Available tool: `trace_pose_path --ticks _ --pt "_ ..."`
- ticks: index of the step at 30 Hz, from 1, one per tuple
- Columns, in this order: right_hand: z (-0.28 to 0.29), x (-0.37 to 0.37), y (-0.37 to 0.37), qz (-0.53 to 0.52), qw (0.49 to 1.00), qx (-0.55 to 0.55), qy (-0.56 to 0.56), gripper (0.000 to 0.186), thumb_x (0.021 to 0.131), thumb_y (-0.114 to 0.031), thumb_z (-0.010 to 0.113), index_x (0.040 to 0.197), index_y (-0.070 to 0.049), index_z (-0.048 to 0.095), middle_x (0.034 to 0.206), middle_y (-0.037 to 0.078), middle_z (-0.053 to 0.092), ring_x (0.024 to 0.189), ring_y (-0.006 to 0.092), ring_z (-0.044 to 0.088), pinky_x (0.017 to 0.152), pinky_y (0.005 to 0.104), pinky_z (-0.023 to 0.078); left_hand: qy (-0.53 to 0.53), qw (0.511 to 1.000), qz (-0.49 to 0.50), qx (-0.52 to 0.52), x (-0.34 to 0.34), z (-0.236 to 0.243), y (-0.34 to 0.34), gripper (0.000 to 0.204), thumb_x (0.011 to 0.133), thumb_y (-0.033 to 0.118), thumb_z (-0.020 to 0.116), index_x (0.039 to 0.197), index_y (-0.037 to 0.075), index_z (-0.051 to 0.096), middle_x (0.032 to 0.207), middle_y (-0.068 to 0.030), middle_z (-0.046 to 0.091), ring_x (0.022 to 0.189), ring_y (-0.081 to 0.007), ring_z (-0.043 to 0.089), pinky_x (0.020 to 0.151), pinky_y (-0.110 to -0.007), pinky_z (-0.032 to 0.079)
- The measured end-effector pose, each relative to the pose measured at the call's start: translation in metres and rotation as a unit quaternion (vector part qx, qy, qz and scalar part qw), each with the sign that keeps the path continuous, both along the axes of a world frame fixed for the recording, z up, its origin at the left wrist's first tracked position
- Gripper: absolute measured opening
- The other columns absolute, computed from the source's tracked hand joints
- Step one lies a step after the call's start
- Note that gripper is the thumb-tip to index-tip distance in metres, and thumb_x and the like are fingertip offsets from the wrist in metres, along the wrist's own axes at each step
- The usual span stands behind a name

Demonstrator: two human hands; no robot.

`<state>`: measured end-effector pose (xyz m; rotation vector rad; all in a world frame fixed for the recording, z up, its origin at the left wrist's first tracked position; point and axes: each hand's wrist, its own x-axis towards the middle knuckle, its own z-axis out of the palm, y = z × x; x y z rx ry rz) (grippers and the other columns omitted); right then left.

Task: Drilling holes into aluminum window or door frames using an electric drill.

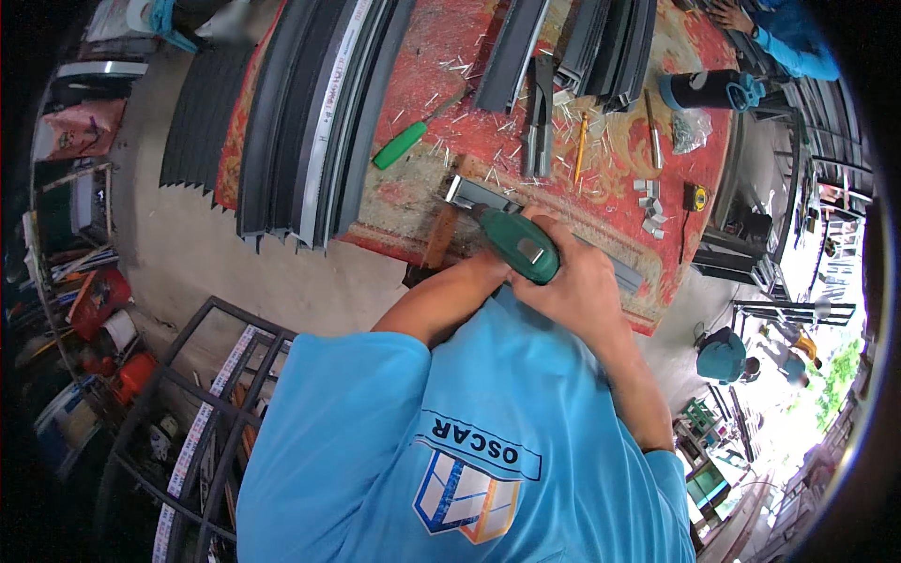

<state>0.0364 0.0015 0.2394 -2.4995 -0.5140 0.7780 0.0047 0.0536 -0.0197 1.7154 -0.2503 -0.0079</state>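
Note:
My right hand (pixel 584 281) is wrapped round the back of a green power drill (pixel 518 242). The drill's front end points up and left, down toward the near end of a grey metal profile (pixel 619 270) that lies slantwise along the table's front edge. My left hand (pixel 492 266) is beside and partly under the drill; its fingers are hidden by the tool. A brown wooden piece (pixel 438 236) lies left of the drill. Beyond it, a screwdriver with a green handle (pixel 400 145) rests on the red patterned cloth.
Long dark profiles (pixel 282 141) are stacked at the left, more (pixel 511 56) at the back. Around them lie a yellow pencil (pixel 580 148), small grey metal pieces (pixel 649 202), a tape measure (pixel 694 197) and a dark bottle (pixel 704 90). Another person's hand (pixel 732 17) appears at the far right.

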Motion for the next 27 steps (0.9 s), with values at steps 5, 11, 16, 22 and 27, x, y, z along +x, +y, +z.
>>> trace_pose_path --ticks 5,11,16,22,27 --pt "-0.012 0.002 0.004 0.025 0.998 0.019 -0.046 0.061 0.072 -0.020 0.080 0.129 -0.007 0.064 0.101 0.020 0.075 0.095 0.0404 0.072 0.085 0.0450 0.058 0.037 0.996 0.002 -0.085 -0.003 -0.003 0.002 0.036 0.100 0.029 0.055 0.131 0.014 0.066 0.106 -0.0114 0.062 0.121 -0.0290 0.059 0.108 -0.044 0.045" --pt "-0.014 0.003 0.009 0.037 0.998 0.001 -0.044 0.061 0.072 -0.019 0.080 0.130 -0.008 0.063 0.101 0.020 0.075 0.096 0.0400 0.073 0.085 0.0451 0.058 0.079 0.980 -0.002 -0.181 -0.006 -0.007 -0.002 0.037 0.100 0.030 0.055 0.131 0.014 0.065 0.109 -0.0114 0.062 0.122 -0.0289 0.059 0.108 -0.045 0.045" --pt "-0.007 0.004 0.016 0.032 0.999 -0.013 -0.029 0.061 0.072 -0.020 0.080 0.129 -0.008 0.063 0.100 0.020 0.075 0.094 0.0401 0.073 0.085 0.0458 0.057 0.111 0.960 -0.008 -0.257 -0.007 -0.009 -0.007 0.037 0.100 0.031 0.055 0.132 0.014 0.065 0.111 -0.0115 0.062 0.122 -0.0289 0.059 0.108 -0.045 0.045" --pt "-0.002 0.004 0.032 0.046 0.997 -0.066 -0.009 0.059 0.072 -0.023 0.079 0.127 -0.008 0.062 0.100 0.021 0.074 0.094 0.0412 0.072 0.083 0.0485 0.057 0.146 0.927 -0.013 -0.346 -0.007 -0.009 -0.016 0.038 0.101 0.032 0.055 0.132 0.014 0.064 0.114 -0.0116 0.062 0.123 -0.0288 0.059 0.108 -0.046 0.046" --pt "0.002 0.006 0.050 0.108 0.986 -0.129 0.000 0.062 0.073 -0.031 0.083 0.123 -0.003 0.060 0.109 0.026 0.067 0.104 0.0440 0.067 0.085 0.0515 0.057 0.174 0.890 -0.010 -0.421 -0.009 -0.010 -0.021 0.038 0.101 0.033 0.055 0.133 0.014 0.063 0.116 -0.0116 0.062 0.124 -0.0288 0.059 0.109 -0.046 0.046"
